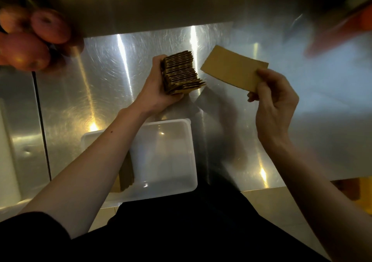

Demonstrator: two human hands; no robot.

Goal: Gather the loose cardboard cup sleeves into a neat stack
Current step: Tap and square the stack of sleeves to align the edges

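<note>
My left hand (156, 90) grips a thick stack of brown cardboard cup sleeves (181, 71) above the steel counter, with the sleeves' edges facing me. To its right, my right hand (275, 101) pinches a single flat sleeve (233, 68) by its near right corner. The single sleeve is held slightly apart from the stack, tilted. A few more sleeves (125, 173) lie in the left part of a white plastic tub (189, 141), partly hidden under my left forearm.
The steel counter (104, 76) spans the view, with a raised steel back wall. Red apples (30, 38) sit at the far left. A blurred orange and white object (342, 32) lies at the far right. The tub stands at the counter's near edge.
</note>
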